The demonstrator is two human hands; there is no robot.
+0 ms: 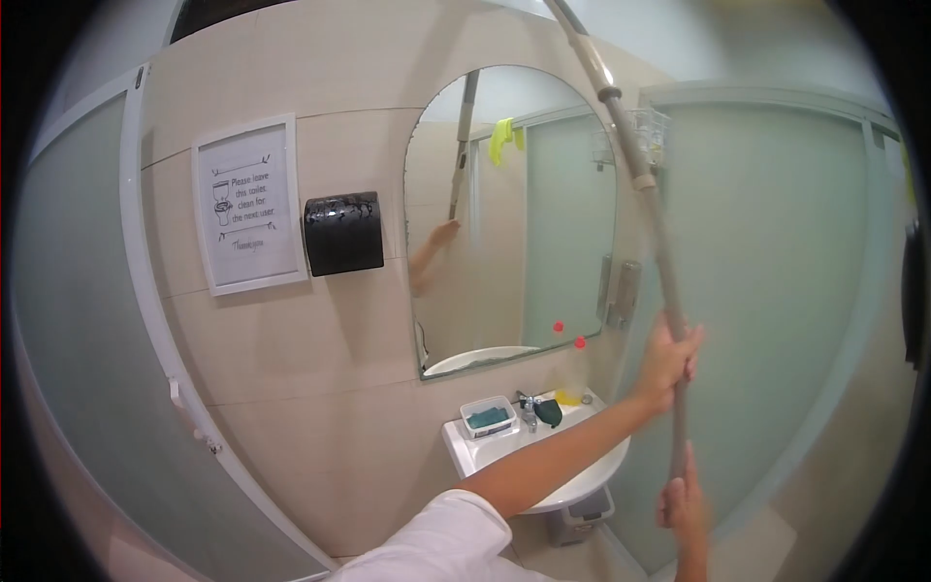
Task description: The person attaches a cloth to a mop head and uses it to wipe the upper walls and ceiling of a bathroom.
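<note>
A long grey pole point(635, 175) slants from the top of the view down to the right of the sink. My left hand point(672, 355), on an arm in a white sleeve, grips the pole at mid-height. My right hand point(684, 504) holds the pole's lower end just below. The pole's upper end runs out of view at the top. An arched mirror point(514, 213) on the beige tiled wall reflects the pole and a hand on it.
A white sink point(592, 475) below the mirror carries a faucet point(529, 407), a small tray point(488, 417) and a yellow item point(569, 397). A bin point(587, 512) stands beneath. A black dispenser point(343, 233) and a framed notice point(247, 204) hang left. Frosted glass panels point(776, 291) flank both sides.
</note>
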